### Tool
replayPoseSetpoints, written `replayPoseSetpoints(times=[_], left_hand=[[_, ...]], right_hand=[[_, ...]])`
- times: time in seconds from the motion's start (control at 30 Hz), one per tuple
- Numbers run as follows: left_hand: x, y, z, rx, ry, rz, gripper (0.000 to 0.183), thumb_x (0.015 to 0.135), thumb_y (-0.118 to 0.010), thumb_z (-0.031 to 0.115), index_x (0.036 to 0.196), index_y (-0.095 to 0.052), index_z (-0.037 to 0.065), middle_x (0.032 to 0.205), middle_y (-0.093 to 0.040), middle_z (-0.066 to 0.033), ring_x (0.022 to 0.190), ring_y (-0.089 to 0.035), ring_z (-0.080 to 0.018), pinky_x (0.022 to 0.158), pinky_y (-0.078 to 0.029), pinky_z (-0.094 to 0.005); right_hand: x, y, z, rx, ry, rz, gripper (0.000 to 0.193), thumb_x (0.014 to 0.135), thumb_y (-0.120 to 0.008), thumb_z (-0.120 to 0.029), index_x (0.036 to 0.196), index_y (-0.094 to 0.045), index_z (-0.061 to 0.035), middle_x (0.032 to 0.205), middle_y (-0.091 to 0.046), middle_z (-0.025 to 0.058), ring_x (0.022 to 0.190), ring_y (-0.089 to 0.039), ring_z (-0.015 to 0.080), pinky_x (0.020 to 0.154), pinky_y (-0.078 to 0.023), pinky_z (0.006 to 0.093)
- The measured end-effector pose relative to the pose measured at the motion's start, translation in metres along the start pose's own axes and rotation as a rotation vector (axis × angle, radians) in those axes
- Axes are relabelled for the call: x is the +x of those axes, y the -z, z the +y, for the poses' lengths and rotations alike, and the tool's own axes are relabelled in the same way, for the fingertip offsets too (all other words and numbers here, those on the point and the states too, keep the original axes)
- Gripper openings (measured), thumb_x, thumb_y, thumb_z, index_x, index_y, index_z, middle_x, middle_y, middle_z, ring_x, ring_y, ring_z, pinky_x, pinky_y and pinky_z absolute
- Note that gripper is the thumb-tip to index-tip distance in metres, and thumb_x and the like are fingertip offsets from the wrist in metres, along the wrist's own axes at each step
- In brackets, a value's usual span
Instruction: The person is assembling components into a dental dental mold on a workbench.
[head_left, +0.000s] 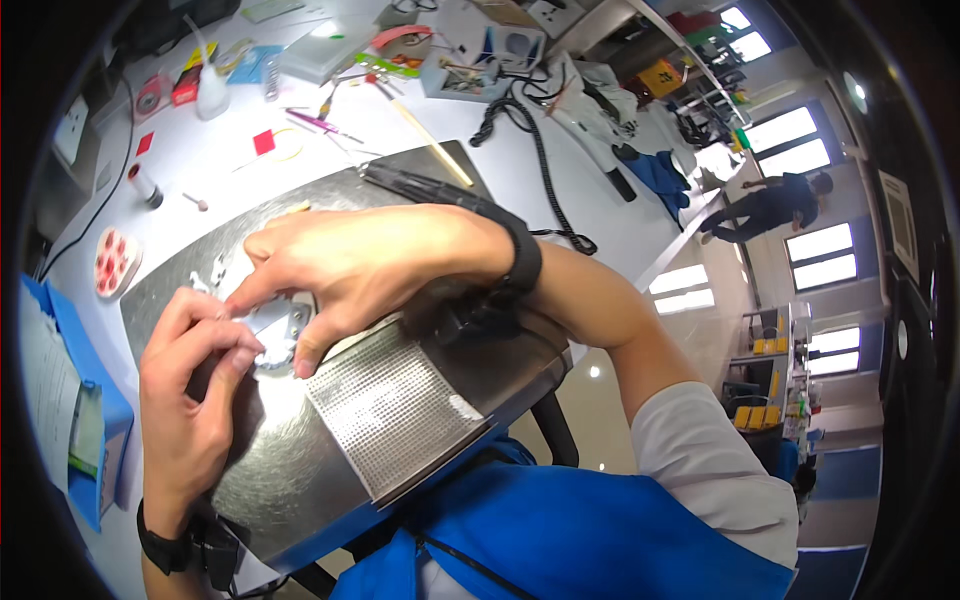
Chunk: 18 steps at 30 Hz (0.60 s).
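Observation:
A small grey piece with holes along one side (298,318) rests among whitish bits over the brushed metal plate (265,490). My left hand (195,385) has its fingertips and thumb pinched together at the left edge of this piece. My right hand (360,265) reaches across from the right, its index finger and thumb on either side of the same piece; its other fingers are partly hidden. Close to my right thumb lies a perforated metal sheet (390,410). Behind my right wrist is a black handpiece (430,190) with a coiled cord.
A blue box (105,440) stands at the left. Near it are a dental model (117,262) and a dark cylinder (145,187). Farther back are a white squeeze bottle (212,92), brushes and a clear box (320,50). A person (775,205) is in the right background.

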<state>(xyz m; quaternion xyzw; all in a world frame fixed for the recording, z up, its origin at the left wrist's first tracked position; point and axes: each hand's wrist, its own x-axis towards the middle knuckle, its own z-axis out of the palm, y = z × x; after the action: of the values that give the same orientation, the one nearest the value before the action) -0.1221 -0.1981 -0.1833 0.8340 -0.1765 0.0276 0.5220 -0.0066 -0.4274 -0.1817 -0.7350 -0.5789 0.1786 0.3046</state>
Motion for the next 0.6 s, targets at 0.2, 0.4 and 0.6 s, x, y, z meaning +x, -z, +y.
replayPoseSetpoints(times=[0.2, 0.4, 0.6], left_hand=[[0.009, 0.014, 0.006, 0.099, -0.014, -0.119, 0.012, 0.084, -0.067, -0.011, 0.093, -0.069, -0.004, 0.097, -0.056, -0.0108, 0.089, -0.059, -0.0231, 0.082, -0.048, -0.032], [0.026, 0.009, 0.011, 0.331, -0.186, -0.256, 0.018, 0.075, -0.069, -0.011, 0.091, -0.066, -0.003, 0.09, -0.058, -0.0168, 0.079, -0.062, -0.0354, 0.07, -0.049, -0.0409], [0.024, 0.011, 0.014, 0.528, -0.284, -0.24, 0.02, 0.071, -0.072, -0.011, 0.087, -0.064, -0.003, 0.087, -0.06, -0.0155, 0.081, -0.063, -0.0362, 0.07, -0.049, -0.0433]], right_hand=[[0.007, 0.007, -0.007, -0.059, -0.042, -0.102, 0.066, 0.079, -0.091, -0.044, 0.129, -0.073, -0.0071, 0.099, -0.06, 0.0157, 0.108, -0.062, 0.0364, 0.091, -0.049, 0.0469], [0.002, 0.007, 0.0, -0.055, -0.047, -0.113, 0.063, 0.078, -0.092, -0.045, 0.126, -0.075, -0.008, 0.104, -0.063, 0.0179, 0.111, -0.063, 0.0387, 0.092, -0.051, 0.0474], [0.009, 0.003, 0.009, -0.042, -0.027, -0.112, 0.063, 0.078, -0.091, -0.049, 0.123, -0.076, -0.0073, 0.104, -0.064, 0.0191, 0.104, -0.066, 0.0399, 0.088, -0.052, 0.0484]])
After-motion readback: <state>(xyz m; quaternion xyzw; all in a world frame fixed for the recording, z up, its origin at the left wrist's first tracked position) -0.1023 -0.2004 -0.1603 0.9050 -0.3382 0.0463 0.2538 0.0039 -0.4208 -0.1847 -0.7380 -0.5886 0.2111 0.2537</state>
